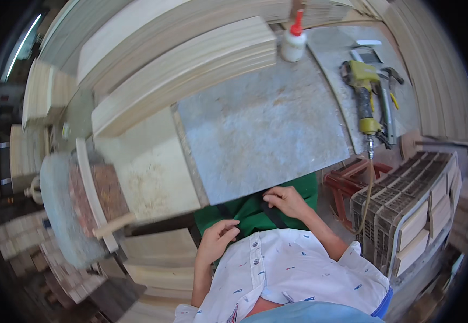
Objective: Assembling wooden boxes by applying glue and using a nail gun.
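Green cloth like an apron (250, 215) covers my lap below the bench edge, with dark straps on it. My right hand (287, 201) is closed at the near edge of the bench, its thumb and fingers pinched on a black strap (272, 215) of that cloth. Over the cloth's left side is my left hand (217, 237), fingers loosely bent and thumb apart from them, with nothing visible between. In front of both hands lies a flat grey board (261, 129), dusty and stained.
Long pale planks (191, 75) are stacked at the back. A white glue bottle (293, 44) with a red tip stands beside them. A yellow-green air nailer (364, 97) with a hose and a hammer (392, 78) lie at right. A crate (406, 202) holds wood blocks.
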Demonstrator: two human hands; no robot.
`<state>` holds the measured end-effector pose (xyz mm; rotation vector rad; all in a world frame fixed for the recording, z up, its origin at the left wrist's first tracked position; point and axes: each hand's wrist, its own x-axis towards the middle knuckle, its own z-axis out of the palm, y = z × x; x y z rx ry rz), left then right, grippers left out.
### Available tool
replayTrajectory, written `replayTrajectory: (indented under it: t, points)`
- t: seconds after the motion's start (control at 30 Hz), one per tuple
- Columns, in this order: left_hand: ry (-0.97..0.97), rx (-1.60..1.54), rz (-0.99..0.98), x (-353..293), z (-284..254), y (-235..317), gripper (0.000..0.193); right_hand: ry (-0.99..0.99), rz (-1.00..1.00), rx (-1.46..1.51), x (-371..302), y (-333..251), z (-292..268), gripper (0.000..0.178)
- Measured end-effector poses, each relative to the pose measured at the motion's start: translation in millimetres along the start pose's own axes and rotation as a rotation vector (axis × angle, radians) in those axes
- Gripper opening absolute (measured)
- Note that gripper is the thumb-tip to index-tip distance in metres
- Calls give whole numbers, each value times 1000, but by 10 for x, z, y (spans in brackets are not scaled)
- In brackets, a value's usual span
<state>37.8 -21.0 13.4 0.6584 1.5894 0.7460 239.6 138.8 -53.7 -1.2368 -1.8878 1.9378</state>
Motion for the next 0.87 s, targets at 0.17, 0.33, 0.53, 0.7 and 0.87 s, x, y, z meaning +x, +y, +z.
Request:
replayTrajectory:
  t: [0.17,0.33,0.53,0.7,0.87]
  points:
    - [47,-85,-31,641,-95,630,25,-24,-27,13,169,-6,-222,21]
    - [-125,61,-24,1125,19,1379,24,60,63,111,-7,-214,-419,21]
    - [-194,411,32,1509,691,2055,25,283,364,333,-701,-309,-808,24]
    - [-277,574,13,1640,1304,2387,28,417,343,206,-1074,-96,-1069,28]
    - [-423,760,17,1658,1557,2532,26,434,415,269,-1144,-115,-1059,35]
